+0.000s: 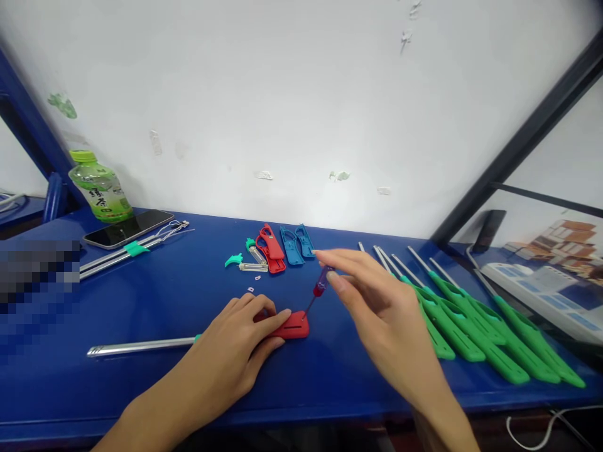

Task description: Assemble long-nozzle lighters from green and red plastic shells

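A long-necked lighter with a red handle (pixel 298 326) lies flat on the blue table, its metal tube (pixel 141 346) pointing left. My left hand (pixel 235 342) is closed over the handle and presses it down, hiding its middle. In my right hand (pixel 377 301) a small screwdriver with a purple and red grip (pixel 322 282) is pinched between thumb and fingers. It leans to the right, with its tip at the right end of the red handle. Behind lie red handle shells (pixel 271 249), blue handle shells (pixel 293 245), a green trigger (pixel 233 259) and a clear fuel tank (pixel 254 267).
Several green lighters (pixel 490 323) lie side by side at the right. Metal tubes with wires and a green piece (pixel 136 248) rest at the left, near a phone (pixel 129 228) and a green-capped bottle (pixel 101 188). A white wall (pixel 292 113) closes off the back.
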Motion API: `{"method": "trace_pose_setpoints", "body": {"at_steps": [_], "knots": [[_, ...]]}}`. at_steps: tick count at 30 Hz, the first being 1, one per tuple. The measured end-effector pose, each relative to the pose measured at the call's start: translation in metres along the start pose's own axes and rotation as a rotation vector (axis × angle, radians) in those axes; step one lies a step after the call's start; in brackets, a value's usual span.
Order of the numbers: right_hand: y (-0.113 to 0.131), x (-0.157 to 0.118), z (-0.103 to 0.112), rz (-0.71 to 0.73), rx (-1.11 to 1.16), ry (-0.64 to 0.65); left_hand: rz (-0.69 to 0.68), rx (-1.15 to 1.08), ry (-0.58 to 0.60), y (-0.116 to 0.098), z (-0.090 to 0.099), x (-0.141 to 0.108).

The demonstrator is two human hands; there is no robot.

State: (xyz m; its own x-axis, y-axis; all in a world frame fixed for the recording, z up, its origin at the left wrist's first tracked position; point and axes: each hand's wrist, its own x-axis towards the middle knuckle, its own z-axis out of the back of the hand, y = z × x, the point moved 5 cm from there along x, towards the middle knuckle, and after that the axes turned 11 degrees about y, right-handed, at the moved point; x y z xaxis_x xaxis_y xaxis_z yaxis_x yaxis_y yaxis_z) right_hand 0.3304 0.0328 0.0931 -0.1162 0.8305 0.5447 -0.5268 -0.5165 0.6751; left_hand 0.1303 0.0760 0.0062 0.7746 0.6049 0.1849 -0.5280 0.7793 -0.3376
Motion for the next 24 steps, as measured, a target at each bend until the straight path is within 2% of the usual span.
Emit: {"method": "trace_pose_setpoints", "body": {"at_steps": [2, 7, 10, 12, 17, 20, 24], "knots": [[-0.002, 0.0, 0.001, -0.012, 0.022, 0.039, -0.005, 0.009, -0.001, 0.0, 0.0, 0.0], [0.0, 0.0, 0.007, 0.012, -0.163, -0.031, -0.003, 0.013, 0.012, 0.0, 0.001, 0.001], [-0.002, -0.001, 0.004, -0.011, -0.081, 0.059, -0.001, 0.011, 0.013, 0.0, 0.001, 0.001], [-0.002, 0.0, 0.002, -0.004, -0.033, 0.073, -0.001, 0.015, 0.009, 0.0, 0.001, 0.001], [0.0, 0.0, 0.001, 0.002, -0.101, -0.094, -0.007, 0.038, -0.004, 0.001, -0.001, 0.001], [0.001, 0.0, -0.007, -0.014, -0.064, -0.106, -0.018, 0.062, -0.013, 0.001, -0.002, 0.0], [0.006, 0.0, -0.016, 0.099, -0.042, -0.161, -0.047, 0.081, -0.071, 0.004, -0.003, 0.0]]}}
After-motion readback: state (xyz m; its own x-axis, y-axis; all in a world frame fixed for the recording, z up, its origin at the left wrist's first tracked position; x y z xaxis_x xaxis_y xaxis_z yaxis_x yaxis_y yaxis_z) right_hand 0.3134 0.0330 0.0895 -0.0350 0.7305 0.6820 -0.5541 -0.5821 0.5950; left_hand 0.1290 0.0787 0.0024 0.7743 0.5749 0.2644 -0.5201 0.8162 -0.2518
